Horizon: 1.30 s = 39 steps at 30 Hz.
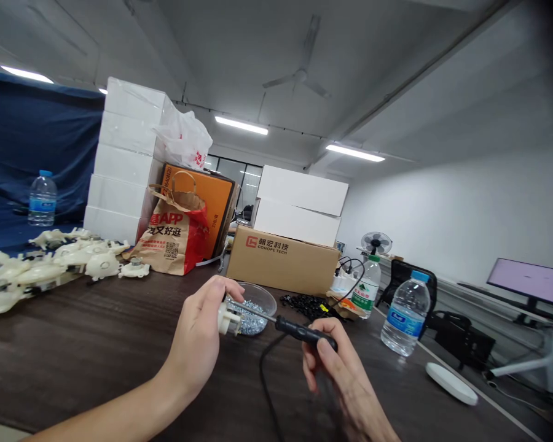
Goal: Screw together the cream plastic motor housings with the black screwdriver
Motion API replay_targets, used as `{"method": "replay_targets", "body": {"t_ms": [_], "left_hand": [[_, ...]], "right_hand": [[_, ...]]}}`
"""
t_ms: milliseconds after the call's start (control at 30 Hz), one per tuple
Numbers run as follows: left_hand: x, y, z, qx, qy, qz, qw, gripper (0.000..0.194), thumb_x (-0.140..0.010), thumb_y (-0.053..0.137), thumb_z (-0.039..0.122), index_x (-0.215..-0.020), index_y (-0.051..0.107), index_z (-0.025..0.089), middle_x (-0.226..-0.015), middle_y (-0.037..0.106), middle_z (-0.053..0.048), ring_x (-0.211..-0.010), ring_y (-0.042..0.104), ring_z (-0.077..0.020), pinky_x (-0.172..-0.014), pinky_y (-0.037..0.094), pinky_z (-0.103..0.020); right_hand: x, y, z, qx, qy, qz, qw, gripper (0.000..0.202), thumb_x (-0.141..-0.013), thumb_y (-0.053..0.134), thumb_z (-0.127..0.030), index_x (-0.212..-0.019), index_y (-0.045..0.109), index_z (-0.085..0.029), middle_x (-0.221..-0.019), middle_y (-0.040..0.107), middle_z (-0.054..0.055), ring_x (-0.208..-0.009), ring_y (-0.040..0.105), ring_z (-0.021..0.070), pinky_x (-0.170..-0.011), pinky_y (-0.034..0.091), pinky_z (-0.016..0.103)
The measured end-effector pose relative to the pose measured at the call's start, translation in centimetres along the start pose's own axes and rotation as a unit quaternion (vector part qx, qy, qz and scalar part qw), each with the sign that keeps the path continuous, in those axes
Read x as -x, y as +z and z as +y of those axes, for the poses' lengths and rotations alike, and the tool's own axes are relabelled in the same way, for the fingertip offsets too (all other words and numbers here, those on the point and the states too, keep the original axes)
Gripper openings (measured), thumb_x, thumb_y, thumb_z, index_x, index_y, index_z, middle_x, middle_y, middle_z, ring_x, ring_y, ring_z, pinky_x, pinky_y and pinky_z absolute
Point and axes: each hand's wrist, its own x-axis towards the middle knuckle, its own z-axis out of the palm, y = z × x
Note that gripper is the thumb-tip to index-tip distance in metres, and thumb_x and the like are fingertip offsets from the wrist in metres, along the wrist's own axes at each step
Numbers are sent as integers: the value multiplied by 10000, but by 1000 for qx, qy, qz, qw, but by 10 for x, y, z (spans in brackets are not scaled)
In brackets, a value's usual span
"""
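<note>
My left hand (200, 334) is closed around a white plastic part (228, 320), which it partly hides. In my right hand (334, 356) is a screwdriver (301, 332), gripped by the end of its black handle. Its metal shaft points left, with the tip at or near the part; whether they touch I cannot tell. Just behind the part stands a clear round bowl (270, 298) of small silvery screws (254, 316). A heap of small black pieces (304, 302) lies behind the screwdriver.
White plastic parts (46, 267) are piled on the left of the dark table (96, 344). A paper bag (170, 239) and a brown carton (281, 258) stand behind. Water bottles (405, 316) and a white oval object (451, 383) are on the right. A black cable (265, 380) crosses the table.
</note>
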Motion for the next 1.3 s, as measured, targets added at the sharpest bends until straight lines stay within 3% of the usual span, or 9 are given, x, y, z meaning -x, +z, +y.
{"method": "replay_targets", "body": {"t_ms": [300, 467, 667, 833, 1033, 1200, 1300], "left_hand": [[-2, 0, -3, 6, 3, -3, 1000, 440, -1027, 400, 427, -732, 635, 201, -976, 686, -19, -985, 590, -192, -871, 397, -261], [-1, -1, -1, 9, 13, 0, 1000, 438, -1032, 394, 422, -746, 641, 200, -982, 685, -23, -965, 600, -189, -858, 407, -264], [1, 0, 3, -5, 33, -9, 999, 439, -1041, 391, 432, -741, 615, 203, -958, 662, -13, -928, 571, -170, -834, 391, -248], [0, -1, 2, 3, 24, -7, 1000, 446, -1043, 372, 426, -750, 622, 200, -965, 666, -18, -910, 577, -171, -823, 398, -258], [1, -1, 0, -6, 27, -15, 1000, 430, -1039, 385, 399, -745, 628, 200, -963, 670, -20, -970, 585, -175, -855, 399, -250], [-2, -1, -2, 19, -8, -8, 1000, 434, -1026, 400, 406, -721, 622, 192, -955, 668, -19, -913, 588, -173, -797, 413, -254], [-2, -2, -3, 17, -15, -9, 1000, 436, -1027, 401, 413, -727, 625, 192, -962, 667, -18, -909, 584, -173, -792, 409, -255]], "right_hand": [[-1, 0, 6, 28, -7, 4, 1000, 480, -988, 443, -658, -795, 461, -219, -563, 388, -71, -501, 348, 102, -500, 308, 243], [0, 1, 4, 8, 1, -4, 1000, 439, -942, 542, -661, -1003, 500, -229, -701, 526, -46, -577, 461, 111, -582, 387, 247], [-5, 2, 9, -5, 18, 5, 1000, 523, -965, 457, -690, -743, 436, -217, -524, 341, -90, -433, 312, 77, -439, 258, 218], [-5, 3, 9, -42, 0, -10, 999, 454, -903, 604, -662, -928, 508, -219, -620, 467, -70, -484, 418, 84, -483, 325, 214], [-6, 1, 7, -10, 4, 17, 1000, 525, -943, 516, -683, -721, 456, -210, -519, 297, -101, -408, 262, 65, -405, 219, 210], [-1, 3, 0, -30, 15, -31, 999, 434, -937, 562, -651, -936, 487, -224, -623, 447, -72, -501, 406, 99, -495, 335, 227], [-1, 3, 0, -33, 6, -22, 999, 385, -949, 588, -599, -963, 480, -230, -622, 431, -80, -507, 409, 98, -511, 342, 226]]}}
